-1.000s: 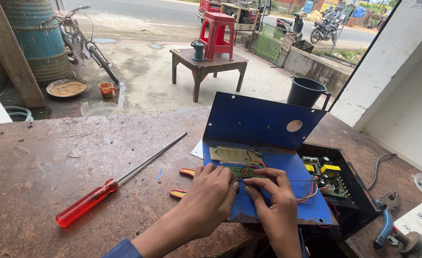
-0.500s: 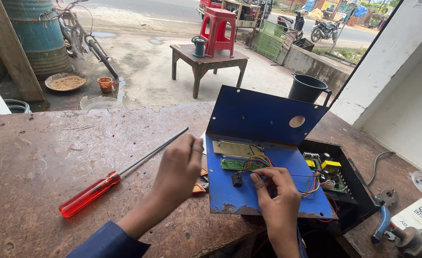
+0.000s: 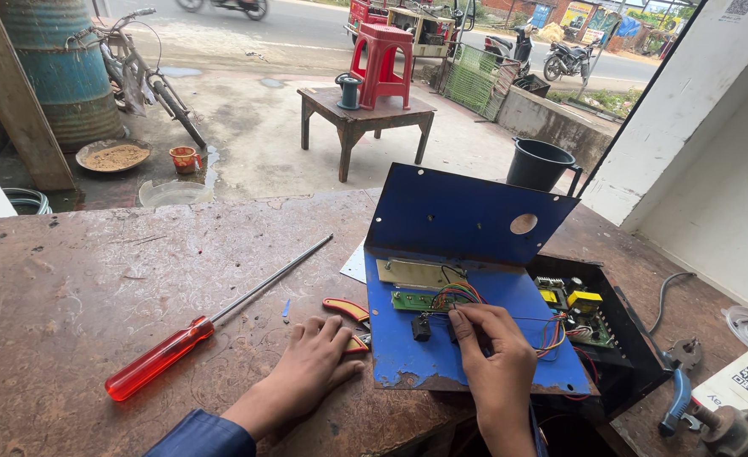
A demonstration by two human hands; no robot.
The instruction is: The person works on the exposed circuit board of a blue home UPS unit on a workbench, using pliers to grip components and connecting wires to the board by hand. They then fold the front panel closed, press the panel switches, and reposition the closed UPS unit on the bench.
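- Small red-and-yellow-handled pliers (image 3: 347, 315) lying on the worn bench top (image 3: 77, 279), lower centre of the frame, just left of the blue metal panel (image 3: 467, 338).
- Long axis of the pliers running roughly left-right, slightly down toward the right; upper handle bare and in view, lower handle mostly hidden under fingertips; nose of the tool hidden, so facing cannot be told.
- Left hand (image 3: 310, 368) clearly the nearer one: palm down, fingers loosely extended and a little spread, tips resting on the lower handle. Not closed round it; touching rather than gripping.
- Right hand (image 3: 496, 364) to the right of the pliers, over the blue panel, fingers curled and pinched together at the bundle of coloured wires (image 3: 452, 298) beside the small green circuit board (image 3: 414, 300). Whether a wire or a small part sits between the fingertips cannot be told.
- Small black component (image 3: 420, 327) on the panel, just left of the right thumb, between the two hands.
- Long screwdriver with clear red handle (image 3: 158, 360) further left on the bench, lying diagonally, shaft pointing to the upper right, apart from both hands.
- Open black case with electronics (image 3: 590, 326) at right of the panel, beyond the right hand.
- Blue-handled pliers (image 3: 677, 402) at far lower right, well apart from both hands.
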